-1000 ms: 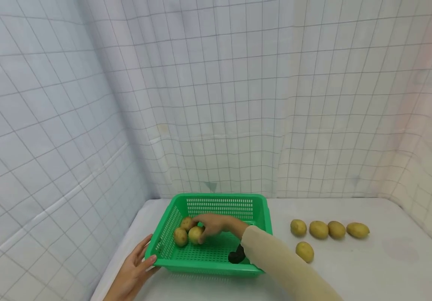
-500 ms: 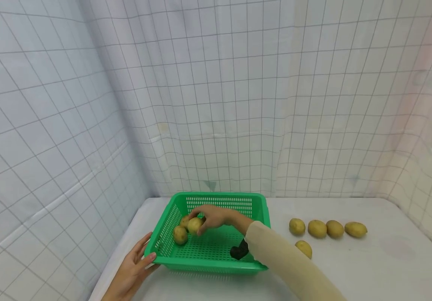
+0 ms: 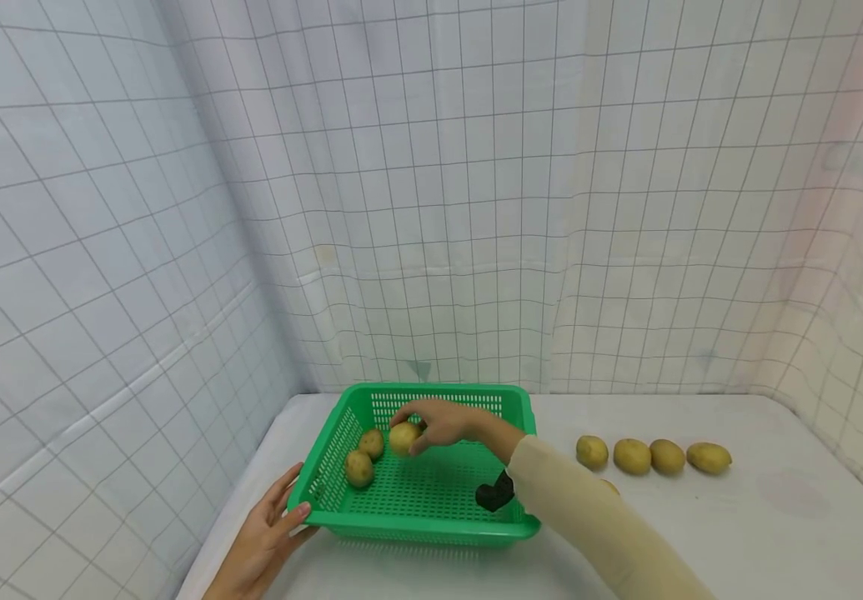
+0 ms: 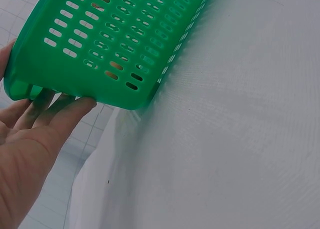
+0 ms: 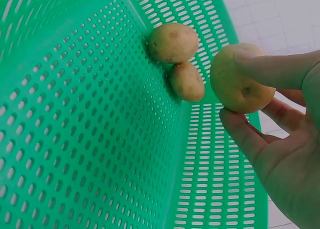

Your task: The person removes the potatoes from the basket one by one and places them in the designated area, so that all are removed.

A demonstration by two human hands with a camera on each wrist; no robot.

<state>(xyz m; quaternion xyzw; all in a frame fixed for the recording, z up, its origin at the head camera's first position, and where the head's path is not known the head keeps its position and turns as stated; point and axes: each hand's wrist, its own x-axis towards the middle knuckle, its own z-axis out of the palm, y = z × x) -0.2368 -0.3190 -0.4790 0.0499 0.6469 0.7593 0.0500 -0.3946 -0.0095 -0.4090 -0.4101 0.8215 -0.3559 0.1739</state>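
My right hand [image 3: 442, 422] pinches a potato [image 3: 404, 438] between thumb and fingers, above the floor of a green plastic basket [image 3: 431, 527]. In the right wrist view, this potato [image 5: 239, 81] hangs clear of the basket floor. Two other potatoes lie inside against the left wall: a front potato [image 3: 359, 469] and a back potato [image 3: 372, 444]. My left hand [image 3: 266, 537] grips the basket's front left corner, thumb over the rim. The left wrist view has its fingers [image 4: 70, 116] bent under the rim of the basket [image 4: 115, 44].
To the basket's right, several potatoes [image 3: 632, 457] lie in a row on the white table [image 3: 754, 525]. A further potato [image 3: 610, 486] is mostly behind my right sleeve [image 3: 589, 508]. A black object [image 3: 494, 492] shows below that sleeve. White gridded cloth [image 3: 431, 208] surrounds the table.
My right hand has lifted the potato off the basket floor and moved it up and slightly right, away from the other two. The left hand stays at the corner.
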